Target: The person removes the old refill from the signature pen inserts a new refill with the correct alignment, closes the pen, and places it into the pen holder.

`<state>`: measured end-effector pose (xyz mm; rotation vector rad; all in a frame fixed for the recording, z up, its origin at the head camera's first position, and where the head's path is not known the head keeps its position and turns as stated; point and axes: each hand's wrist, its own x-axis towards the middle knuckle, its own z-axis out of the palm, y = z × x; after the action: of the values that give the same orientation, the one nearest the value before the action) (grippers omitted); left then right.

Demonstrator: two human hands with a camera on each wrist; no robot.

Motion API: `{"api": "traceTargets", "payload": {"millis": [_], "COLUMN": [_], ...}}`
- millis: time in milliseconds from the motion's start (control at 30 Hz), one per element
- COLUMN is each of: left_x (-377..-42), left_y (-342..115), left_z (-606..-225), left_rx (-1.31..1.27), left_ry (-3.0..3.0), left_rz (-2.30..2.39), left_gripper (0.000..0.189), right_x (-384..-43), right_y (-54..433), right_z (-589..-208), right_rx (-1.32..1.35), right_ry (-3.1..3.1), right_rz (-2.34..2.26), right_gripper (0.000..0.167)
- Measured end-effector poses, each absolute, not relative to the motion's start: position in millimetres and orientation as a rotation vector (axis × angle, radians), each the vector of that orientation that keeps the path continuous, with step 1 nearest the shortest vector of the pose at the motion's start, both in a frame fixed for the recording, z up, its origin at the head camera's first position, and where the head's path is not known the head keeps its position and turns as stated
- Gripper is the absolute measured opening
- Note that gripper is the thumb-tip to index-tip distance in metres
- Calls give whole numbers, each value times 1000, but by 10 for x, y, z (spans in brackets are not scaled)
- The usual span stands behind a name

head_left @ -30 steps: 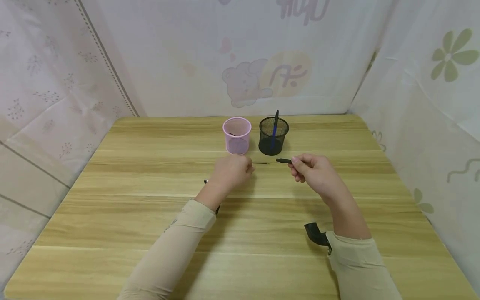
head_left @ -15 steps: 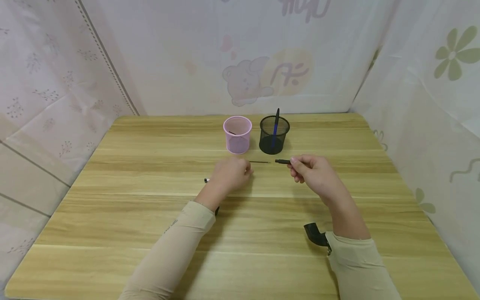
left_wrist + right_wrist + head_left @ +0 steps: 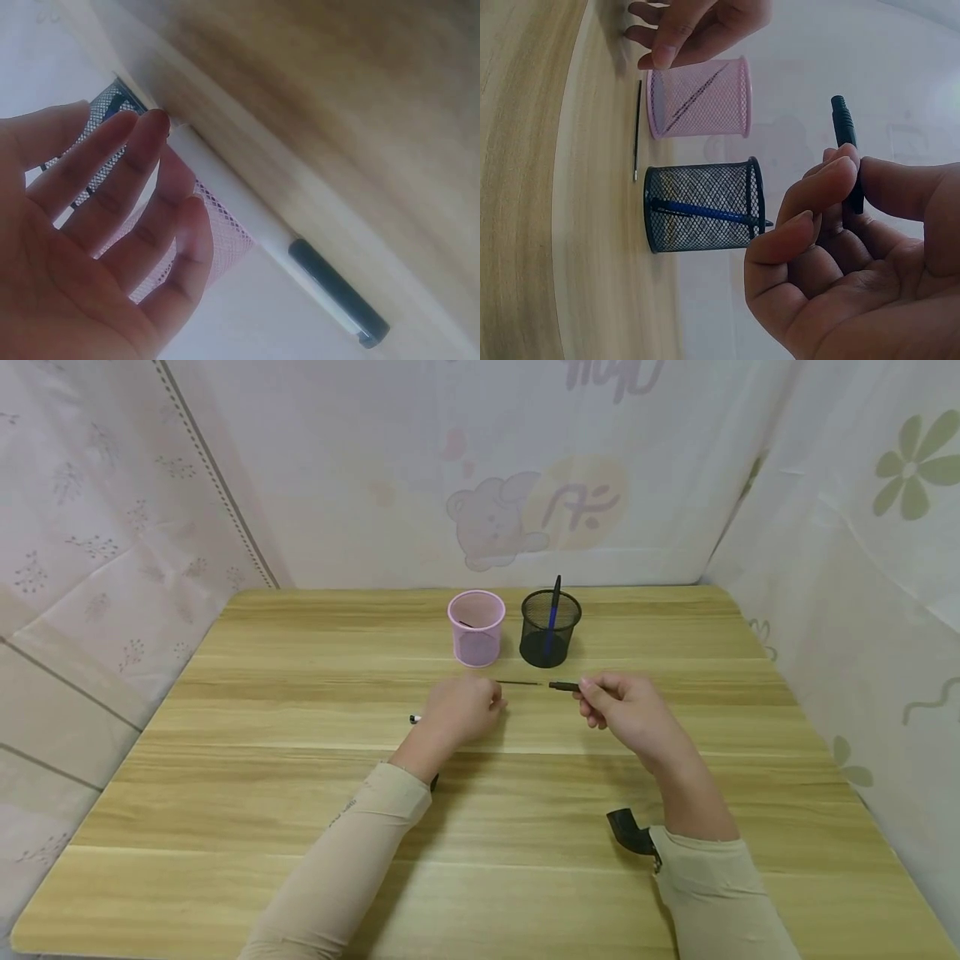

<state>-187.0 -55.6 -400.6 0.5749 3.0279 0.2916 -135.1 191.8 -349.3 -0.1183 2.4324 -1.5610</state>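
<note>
My right hand point(image 3: 630, 706) pinches a short black pen grip section point(image 3: 842, 124) between thumb and fingers, its narrow end pointing left in the head view. A thin dark pen refill point(image 3: 519, 682) runs along the table toward it, its left end close to my left fingertips. My left hand point(image 3: 112, 202) hangs low over the table, palm down, its fingers loosely curved with gaps between them. Behind those fingers in the left wrist view lies a white pen barrel point(image 3: 247, 199) with a black end; in the head view my left arm mostly covers it.
A pink mesh cup point(image 3: 477, 647) with a thin dark stick in it stands at the back of the wooden table point(image 3: 300, 710). Beside it is a black mesh cup point(image 3: 543, 652) holding a blue and black pen point(image 3: 553, 610). Patterned curtains point(image 3: 360, 468) surround the table.
My left hand draws very slightly left, showing a bit more of the refill. My right hand keeps the grip section at nearly the same place; the view shifts a little.
</note>
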Motion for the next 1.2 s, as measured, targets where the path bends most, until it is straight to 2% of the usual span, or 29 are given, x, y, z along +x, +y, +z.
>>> {"api": "traceTargets", "payload": {"millis": [600,1200], "left_x": [-1895,-1881], "left_y": [-560,-561], "left_z": [-4047,-4045], "left_rx": [607,579], "left_ry": [3031,3028], "left_rz": [273,290], "left_gripper": [25,27], "right_x": [-1352,-1368], "right_y": [1861,1859], "right_z": [-3595,-3567], "right_rx": [-74,-80], "right_ry": [2400,2410], "right_rz": [-1562,-1535], "right_gripper": [42,41]}}
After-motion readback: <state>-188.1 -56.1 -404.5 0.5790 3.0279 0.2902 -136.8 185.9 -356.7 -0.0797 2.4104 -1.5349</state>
